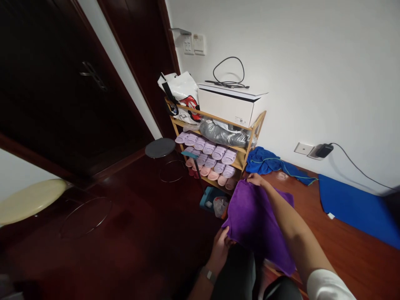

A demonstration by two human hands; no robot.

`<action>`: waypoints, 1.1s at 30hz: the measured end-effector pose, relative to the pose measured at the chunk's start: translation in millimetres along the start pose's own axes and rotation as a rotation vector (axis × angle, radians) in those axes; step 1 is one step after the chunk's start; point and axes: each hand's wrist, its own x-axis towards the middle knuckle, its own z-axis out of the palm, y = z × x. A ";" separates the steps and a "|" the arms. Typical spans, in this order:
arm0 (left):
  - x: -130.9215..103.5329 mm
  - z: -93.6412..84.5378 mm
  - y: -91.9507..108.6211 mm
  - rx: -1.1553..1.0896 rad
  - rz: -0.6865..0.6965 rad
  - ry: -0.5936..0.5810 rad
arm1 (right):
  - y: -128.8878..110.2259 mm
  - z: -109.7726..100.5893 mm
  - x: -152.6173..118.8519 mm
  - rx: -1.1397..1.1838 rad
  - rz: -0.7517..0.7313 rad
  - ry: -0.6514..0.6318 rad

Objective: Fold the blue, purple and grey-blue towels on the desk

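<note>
**Purple soft fabric cloth (254, 221) spread between two pinching hands, its lower part loose**

You have the cloth in front of you, above your legs in dark trousers (239, 271). Your left hand (220, 243) is nearly closed, thumb and fingers pinching the cloth near its left corner. Your right hand (256, 180) reaches farther forward and pinches the far edge, also with little opening; how firm each pinch is, I cannot tell.

Please be careful with the small grip. Each hand seems to have only a little fabric, so a quick pull could let one edge slip out, and the cloth would then fold over itself. The lower part hangs with no hand on it, beneath your right forearm; if you draw this arm back, it may catch the fabric and make wrinkles.

In the view, the left edge comes just beside the crinkled clear plastic bag (220, 206) and the turquoise plastic dustpan (204, 202); whether it touches, I cannot tell. If the left hand drops, the corner could sweep there and become dirty.

On your right, the crumpled blue cloth (262, 160) lies on the reddish-brown wooden surface (315, 210). A wide swing of the right hand could drag it.
</note>
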 end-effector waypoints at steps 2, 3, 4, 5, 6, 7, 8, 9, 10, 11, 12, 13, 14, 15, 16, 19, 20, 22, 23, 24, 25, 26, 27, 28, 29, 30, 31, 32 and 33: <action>-0.3 -0.1 1.4 0.024 0.008 -0.010 | -0.9 0.9 1.7 -0.011 0.029 -0.028; -0.2 -0.4 2.1 0.031 0.015 0.002 | -1.5 1.3 2.3 -0.014 0.038 -0.041; 0.2 -0.8 2.6 0.036 0.022 0.025 | -2.2 1.6 2.8 -0.015 0.041 -0.052; 0.7 -1.2 3.0 0.040 0.028 0.054 | -2.9 1.7 3.1 -0.013 0.041 -0.061; 1.3 -1.6 3.2 0.040 0.032 0.086 | -3.5 1.7 3.1 -0.007 0.037 -0.067; 1.9 -2.0 3.2 0.037 0.031 0.111 | -4.2 1.6 2.8 0.001 0.030 -0.071; 2.5 -2.2 3.1 0.031 0.028 0.127 | -4.8 1.6 2.3 0.011 0.022 -0.072; 2.9 -2.2 2.9 0.025 0.023 0.133 | -5.4 1.7 1.6 0.022 0.014 -0.072; 3.2 -2.1 2.6 0.020 0.019 0.130 | -6.1 2.1 0.6 0.033 0.007 -0.074; 3.4 -2.0 2.5 0.017 0.016 0.124 | -6.8 2.7 -0.6 0.043 0.002 -0.078; 3.5 -1.8 2.4 0.016 0.017 0.117 | -7.7 3.6 -2.0 0.052 -0.002 -0.086; 3.5 -1.7 2.4 0.017 0.019 0.111 | -8.7 4.7 -3.7 0.060 -0.005 -0.094; 3.5 -1.6 2.5 0.020 0.024 0.109 | -10.0 5.8 -5.5 0.068 -0.008 -0.102; 3.4 -1.6 2.7 0.024 0.028 0.110 | -11.6 6.8 -7.4 0.077 -0.013 -0.106; 3.3 -1.6 3.0 0.028 0.034 0.111 | -13.6 7.3 -9.5 0.087 -0.019 -0.102; 2.1 -0.7 4.2 0.026 0.064 0.099 | -21.6 2.6 -16.4 0.125 -0.050 -0.047; 1.2 0.1 4.8 0.023 0.079 0.100 | -24.9 -2.2 -19.2 0.139 -0.065 -0.017; -1.1 2.3 7.1 0.033 0.123 0.115 | -31.7 -17.7 -26.7 0.164 -0.099 0.057; -2.3 3.5 9.1 0.045 0.153 0.128 | -34.9 -28.4 -32.1 0.174 -0.117 0.094; -3.3 4.8 12.0 0.063 0.185 0.138 | -37.7 -40.9 -39.0 0.182 -0.134 0.127; -4.1 6.0 16.0 0.082 0.219 0.139 | -40.1 -54.7 -47.9 0.187 -0.148 0.156; -4.5 7.3 21.6 0.106 0.255 0.137 | -42.0 -69.5 -59.0 0.191 -0.167 0.179; -4.5 8.7 28.7 0.139 0.293 0.136 | -43.3 -84.8 -72.5 0.196 -0.195 0.199; -4.2 10.5 37.7 0.188 0.334 0.137 | -44.2 -100.2 -88.3 0.202 -0.230 0.213; -3.7 13.0 48.4 0.254 0.381 0.141 | -44.5 -115.2 -106.2 0.208 -0.268 0.225; -3.4 16.2 60.9 0.329 0.433 0.140 | -44.6 -129.5 -125.7 0.212 -0.304 0.238; -3.3 20.4 74.7 0.407 0.486 0.131 | -44.4 -142.9 -146.4 0.216 -0.334 0.253; -3.8 25.7 89.6 0.481 0.536 0.109 | -43.9 -155.1 -167.4 0.221 -0.353 0.270; -5.1 32.0 105.3 0.544 0.584 0.075 | -43.1 -166.0 -188.3 0.230 -0.360 0.292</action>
